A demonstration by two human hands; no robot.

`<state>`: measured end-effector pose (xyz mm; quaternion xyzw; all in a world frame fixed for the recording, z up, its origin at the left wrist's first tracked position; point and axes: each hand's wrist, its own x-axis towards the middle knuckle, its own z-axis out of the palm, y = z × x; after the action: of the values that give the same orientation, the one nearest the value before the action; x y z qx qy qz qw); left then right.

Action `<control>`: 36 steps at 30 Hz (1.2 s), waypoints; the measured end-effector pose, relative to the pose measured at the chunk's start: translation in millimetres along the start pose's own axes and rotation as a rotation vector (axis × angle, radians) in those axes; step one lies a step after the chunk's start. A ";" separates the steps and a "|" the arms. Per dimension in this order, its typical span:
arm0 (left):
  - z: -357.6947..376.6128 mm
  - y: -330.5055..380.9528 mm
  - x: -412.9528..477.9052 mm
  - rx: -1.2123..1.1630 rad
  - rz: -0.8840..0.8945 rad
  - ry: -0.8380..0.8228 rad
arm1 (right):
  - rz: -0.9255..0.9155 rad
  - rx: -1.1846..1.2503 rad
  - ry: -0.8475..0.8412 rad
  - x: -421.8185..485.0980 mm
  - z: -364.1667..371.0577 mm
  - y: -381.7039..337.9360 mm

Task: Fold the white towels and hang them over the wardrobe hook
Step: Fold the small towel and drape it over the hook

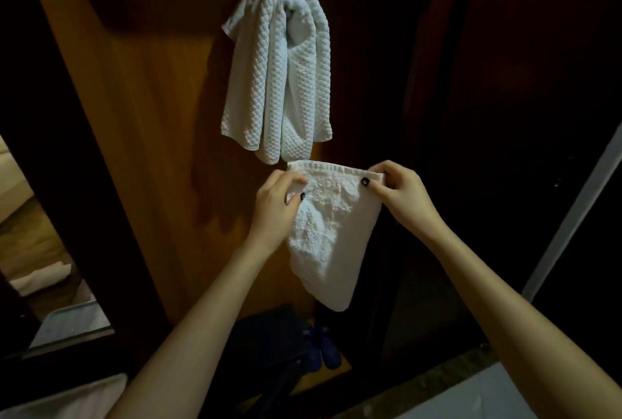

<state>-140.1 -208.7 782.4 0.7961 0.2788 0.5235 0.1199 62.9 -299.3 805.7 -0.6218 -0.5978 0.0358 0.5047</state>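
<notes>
A small white terry towel (331,237) hangs in the air in front of the wooden wardrobe panel (144,136), tapering to a point at the bottom. My left hand (277,208) pinches its upper left corner and my right hand (400,191) pinches its upper right corner, stretching the top hem flat between them. Just above it, a quilted white towel (277,72) is draped in several folds high on the panel. The hook itself is hidden under that cloth.
A mirror or opening at the left (40,250) shows a lit room with a tray. A dark box (269,338) and blue slippers (324,344) lie on the wardrobe floor below. White cloth (64,398) sits at the lower left, a pale surface (488,395) at the lower right.
</notes>
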 end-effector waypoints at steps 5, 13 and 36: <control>12.5 -0.8 -6.1 0.146 0.113 -0.046 | 0.041 -0.115 0.064 -8.1 12.7 3.9; 15.2 -12.6 -8.3 -0.604 -0.302 -0.047 | 0.116 0.149 -0.001 -5.1 1.2 1.0; -18.3 -2.5 22.4 -0.686 -0.258 -0.242 | 0.117 0.407 -0.307 -12.3 -21.3 -18.2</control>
<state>-150.7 -195.8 806.1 0.7241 0.1693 0.4693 0.4762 60.3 -325.4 821.5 -0.5284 -0.6108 0.2785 0.5198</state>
